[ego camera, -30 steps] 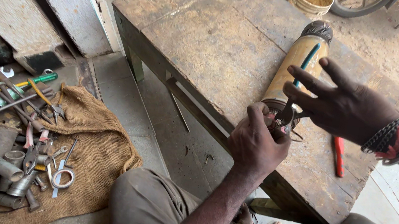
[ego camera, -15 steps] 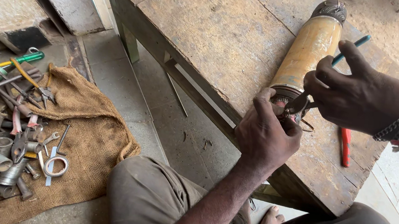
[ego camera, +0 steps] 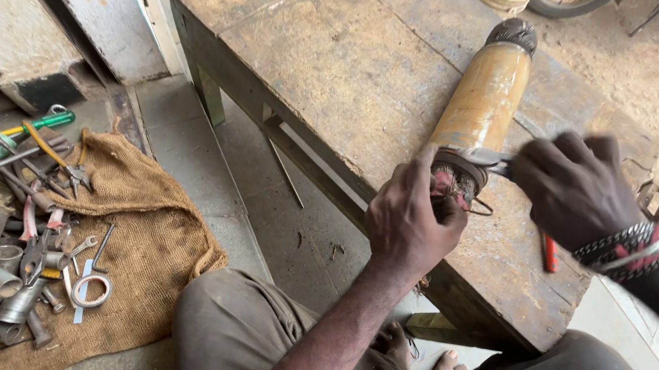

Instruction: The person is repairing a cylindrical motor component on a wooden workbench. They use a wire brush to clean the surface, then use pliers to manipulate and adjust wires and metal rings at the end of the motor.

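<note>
Right hand (ego camera: 574,189) lower now, closed on pliers (ego camera: 484,158) (at cylinder (ego camera: 483,99) end)

A long yellow-ochre cylinder (ego camera: 484,95), scuffed and dusty, lies flat across the wooden bench (ego camera: 323,47), its dark capped end toward the far edge. Its near end, a dark core with loose wires, sits near the bench's front edge.

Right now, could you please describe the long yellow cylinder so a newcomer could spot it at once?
Start at the worn wooden bench. Lying across its top is the yellow cylinder, with the left hand at its near end. It alone is long, round and yellow, with a dark ribbed cap at its far end.
</note>
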Motion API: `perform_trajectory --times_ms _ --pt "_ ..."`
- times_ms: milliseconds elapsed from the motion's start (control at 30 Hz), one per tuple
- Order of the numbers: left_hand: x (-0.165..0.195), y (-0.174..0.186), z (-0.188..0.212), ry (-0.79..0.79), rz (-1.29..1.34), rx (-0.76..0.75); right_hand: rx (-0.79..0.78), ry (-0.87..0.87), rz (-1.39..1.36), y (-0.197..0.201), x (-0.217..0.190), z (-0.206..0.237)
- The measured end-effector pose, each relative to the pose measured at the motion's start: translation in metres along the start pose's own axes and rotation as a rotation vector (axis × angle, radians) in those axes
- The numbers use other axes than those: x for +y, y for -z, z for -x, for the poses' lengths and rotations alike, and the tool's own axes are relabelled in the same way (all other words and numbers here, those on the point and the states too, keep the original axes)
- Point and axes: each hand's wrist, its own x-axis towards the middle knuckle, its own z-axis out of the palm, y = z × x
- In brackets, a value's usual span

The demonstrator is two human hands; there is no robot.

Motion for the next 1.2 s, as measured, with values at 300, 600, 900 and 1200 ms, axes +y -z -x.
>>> perform_trajectory --times_ms 300,600,900,1200 --pt "-0.006 0.016 0.013 -0.104 0.0 -0.011 -0.242 -0.646 -0.516 -0.066 -0.061 0.04" --pt "0.014 0.03 0.016 -0.027 -0.059 0.005 -0.178 -0.641 -0.551 -0.053 -0.071 0.042" --pt "0.007 0.013 0.026 -0.067 -0.285 -0.019 -0.166 -0.658 -0.628 -0.05 -0.071 0.046" --pt "-0.01 0.0 0.026 -0.121 -0.353 -0.014 -0.209 -0.651 -0.63 -0.053 -0.07 0.05"
